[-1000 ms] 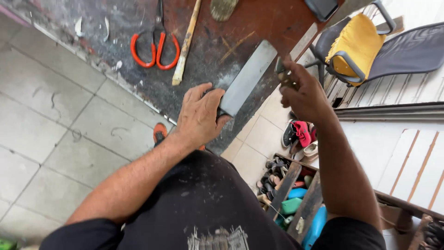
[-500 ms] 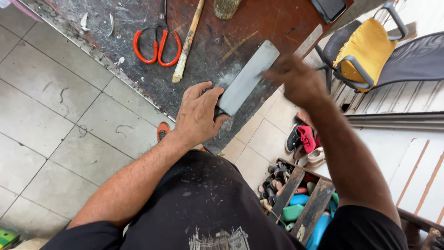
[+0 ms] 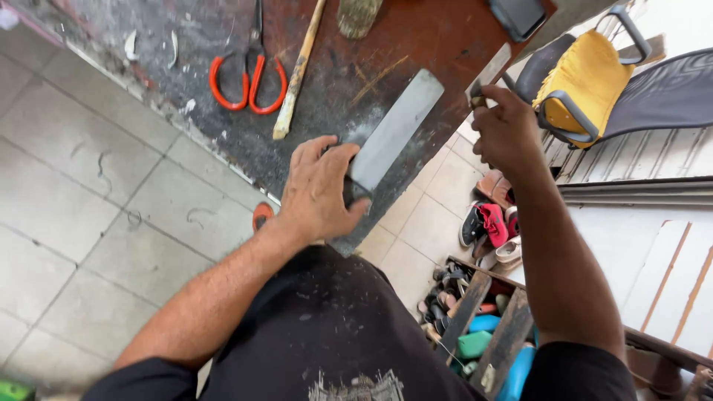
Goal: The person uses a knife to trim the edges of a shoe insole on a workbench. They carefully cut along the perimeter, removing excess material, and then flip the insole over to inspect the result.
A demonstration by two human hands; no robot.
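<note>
My left hand (image 3: 319, 189) grips the near end of a long grey sharpening stone (image 3: 397, 122), which lies slanted on the dark, stained worktable (image 3: 186, 30) near its right corner. My right hand (image 3: 505, 130) hovers just right of the stone's far end. It is closed on a narrow pale blade-like strip (image 3: 492, 70) that points up and away, beyond the table's edge. How the strip is held under the fingers is hidden.
Red-handled scissors (image 3: 249, 82), a wooden stick (image 3: 297, 70), a brown oval thing (image 3: 358, 11) and a dark flat slab (image 3: 516, 15) lie on the table. A chair with a yellow cushion (image 3: 587, 74) stands at right, with shoes (image 3: 486, 223) and a wooden rack (image 3: 483, 327) below.
My right hand has shifted slightly right and away from the stone's far end, with the strip in it. My left hand has kept its hold on the stone.
</note>
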